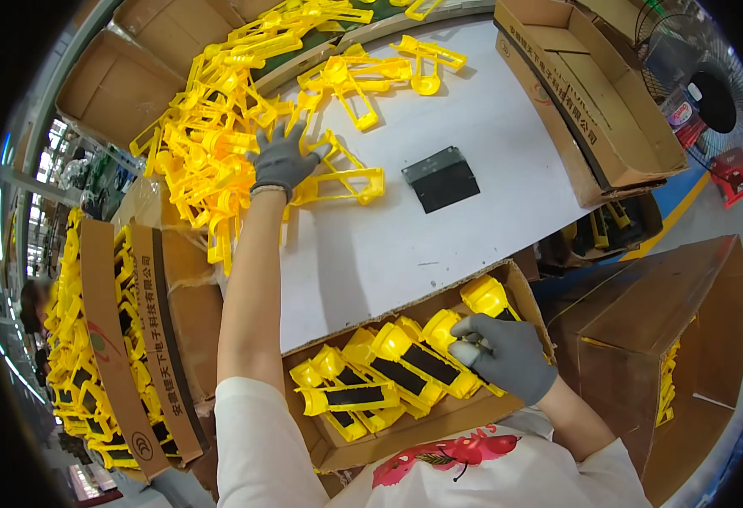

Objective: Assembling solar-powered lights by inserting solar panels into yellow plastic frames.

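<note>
— What is the left hand (282,158) on?

— It wears a grey knit glove and lies with its fingers (271,135) spread wide on a heap of yellow plastic shells (210,127), glossy moulded pieces with long open handle loops and rounded ends. The heap sprawls over the left part of the white tabletop (439,229). One loose shell (342,182) lies flat just beside the palm, touching the glove's edge.

— And the right hand (503,356)?

— Same grey glove, down in the open cardboard box (524,288) at the near edge of the tabletop. Its fingers are curled around the end of a finished yellow torch (460,343), though the glove hides just how tightly they close on it.

— How do the torches look?

— Smooth yellow bodies with a round flared head and a flat black panel along the side. They lie side by side at a slant in the box; another torch (486,296) rests behind the hand by the box wall.

— Anything else on the tabletop?

— A dark rectangular block (442,178), matt, well apart from both hands. A long, shallow cardboard tray (592,110) runs along the right edge, and a tall carton (134,339) packed with yellow parts stands at the left.
</note>
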### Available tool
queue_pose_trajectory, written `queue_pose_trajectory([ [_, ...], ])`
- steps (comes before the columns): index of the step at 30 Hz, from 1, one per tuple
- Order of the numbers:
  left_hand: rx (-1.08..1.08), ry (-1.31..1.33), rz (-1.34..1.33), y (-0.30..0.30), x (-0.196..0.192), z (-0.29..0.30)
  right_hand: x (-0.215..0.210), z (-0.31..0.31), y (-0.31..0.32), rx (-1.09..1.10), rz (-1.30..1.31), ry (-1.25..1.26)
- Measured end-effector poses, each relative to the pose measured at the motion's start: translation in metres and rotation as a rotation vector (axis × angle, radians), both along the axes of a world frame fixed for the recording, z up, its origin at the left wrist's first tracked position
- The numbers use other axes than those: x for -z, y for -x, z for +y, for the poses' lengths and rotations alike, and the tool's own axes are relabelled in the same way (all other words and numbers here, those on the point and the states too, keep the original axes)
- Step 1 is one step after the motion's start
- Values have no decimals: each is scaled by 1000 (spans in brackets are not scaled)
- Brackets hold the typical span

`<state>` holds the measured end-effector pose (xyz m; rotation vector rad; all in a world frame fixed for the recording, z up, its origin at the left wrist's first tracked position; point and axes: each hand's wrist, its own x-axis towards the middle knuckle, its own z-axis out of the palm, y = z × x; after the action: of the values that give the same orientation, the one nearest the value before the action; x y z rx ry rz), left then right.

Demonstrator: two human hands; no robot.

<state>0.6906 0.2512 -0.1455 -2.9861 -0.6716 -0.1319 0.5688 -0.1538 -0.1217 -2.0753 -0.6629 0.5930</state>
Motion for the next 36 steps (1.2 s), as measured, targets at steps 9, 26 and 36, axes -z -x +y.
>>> queue_pose_trajectory([
  [9, 280, -14, -79, 73, 7, -40, 0, -3, -35, 79, 2, -42],
  [26, 377, 92, 62, 11, -25, -39, 8, 40, -127, 139, -271, -22],
  [36, 492, 177, -130, 16, -63, -52, 47, 54, -181, -24, -707, 218],
])
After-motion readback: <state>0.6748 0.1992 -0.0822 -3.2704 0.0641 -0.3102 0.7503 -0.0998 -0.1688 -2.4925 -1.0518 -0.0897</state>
